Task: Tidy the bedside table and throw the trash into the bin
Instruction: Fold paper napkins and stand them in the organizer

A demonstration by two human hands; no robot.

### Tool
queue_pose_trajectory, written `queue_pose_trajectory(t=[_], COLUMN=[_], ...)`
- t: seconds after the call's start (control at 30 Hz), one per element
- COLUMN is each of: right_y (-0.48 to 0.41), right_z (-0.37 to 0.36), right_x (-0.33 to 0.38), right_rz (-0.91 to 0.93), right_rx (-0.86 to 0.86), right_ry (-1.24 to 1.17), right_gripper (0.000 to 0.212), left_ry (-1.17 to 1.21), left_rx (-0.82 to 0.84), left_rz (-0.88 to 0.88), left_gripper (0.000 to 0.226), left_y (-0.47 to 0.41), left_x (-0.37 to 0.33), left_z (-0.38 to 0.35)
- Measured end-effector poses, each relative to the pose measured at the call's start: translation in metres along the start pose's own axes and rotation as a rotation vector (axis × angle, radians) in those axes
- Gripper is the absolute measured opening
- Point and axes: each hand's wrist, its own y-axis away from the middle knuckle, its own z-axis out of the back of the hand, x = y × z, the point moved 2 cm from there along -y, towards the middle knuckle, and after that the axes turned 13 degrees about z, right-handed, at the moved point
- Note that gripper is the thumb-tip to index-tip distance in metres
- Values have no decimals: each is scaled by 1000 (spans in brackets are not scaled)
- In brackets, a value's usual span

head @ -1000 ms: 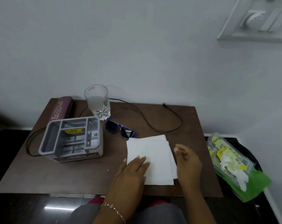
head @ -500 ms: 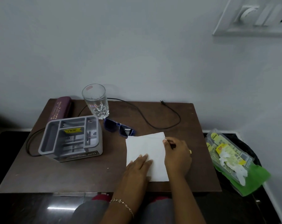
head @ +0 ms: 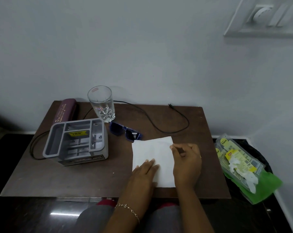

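A white folded tissue paper (head: 152,152) lies flat on the brown bedside table (head: 95,179), near its front right. My left hand (head: 145,174) rests flat on the paper's lower left part with fingers spread. My right hand (head: 187,158) pinches the paper's right edge near the top corner. To the right of the table stands a black bin (head: 260,158) on the floor, with plastic wrappers (head: 238,162) and a green bag (head: 266,184) lying on top of it.
A grey plastic organiser (head: 78,142) stands at the left, a maroon glasses case (head: 65,110) behind it. An empty glass (head: 102,103) and blue sunglasses (head: 125,132) sit mid-table. A black cable (head: 167,121) loops across the back. A switchboard (head: 266,17) hangs on the wall.
My right hand moved left onto the paper and folded the right part over, so the paper looks narrower. It now pinches the right edge. My left hand stayed pressed on the paper.
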Motion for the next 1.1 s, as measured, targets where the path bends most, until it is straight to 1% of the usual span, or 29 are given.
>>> queue_pose_trajectory(t=[0.13, 0.17, 0.23, 0.3, 0.37, 0.4, 0.43, 0.47, 0.53, 0.57, 0.63, 0.67, 0.73, 0.8, 0.87, 0.97, 1.0, 1.03, 1.1], right_y=[-3, -2, 1, 3, 3, 1, 0, -1, -1, -1, -1, -1, -3, -4, -7, -12, -14, -15, -15], right_z=[-1, 0, 5, 12, 21, 24, 28, 30, 31, 30, 28, 28, 27, 27, 29, 32, 34, 34, 35], right_x=[-6, -8, -10, -9, -9, -9, -9, -11, -13, -14, -14, -13, -10, -7, -5, -4, -3, -1, 5], right_rz=[87, 89, 16, -75, -123, -142, -159, -177, -209, -219, -225, -221, -216, -220, -226, -193, -187, -194, -264], right_rx=[128, 175, 289, 377, 399, 397, 393, 393, 397, 395, 378, 366, 348, 350, 376, 441, 467, 491, 551], right_ry=[-89, -137, -252, -359, -439, -483, -527, -560, -589, -592, -586, -585, -585, -584, -572, -495, -503, -546, -710], right_gripper=[5, 7, 10, 11, 10, 9, 7, 6, 8, 9, 8, 7, 6, 7, 23, 61, 69, 72, 68], left_ry=[-15, -8, 62, 242, 429, 511, 609, 720, 869, 898, 928, 919, 897, 924, 976, 1084, 1126, 1172, 1269], left_rx=[10, 13, -28, -164, -394, -488, -520, -489, -335, -247, -100, -70, -88, -100, -82, -23, 3, 30, 90], left_rz=[9, 11, 24, 54, 130, 182, 235, 273, 275, 258, 238, 250, 275, 269, 246, 207, 197, 183, 161], left_gripper=[54, 54, 54, 51, 50, 54, 60, 65, 70, 66, 45, 32, 12, 7, 9, 13, 13, 13, 15], left_y=[-1, -1, 0, 1, -2, -6, -11, -17, -28, -32, -37, -38, -40, -39, -36, -31, -30, -29, -27], left_x=[1, 1, 0, 1, 9, 16, 25, 31, 38, 38, 37, 37, 38, 38, 36, 29, 27, 25, 21], left_z=[-1, -2, -2, 6, 20, 26, 29, 33, 35, 34, 30, 27, 26, 28, 32, 41, 44, 46, 52])
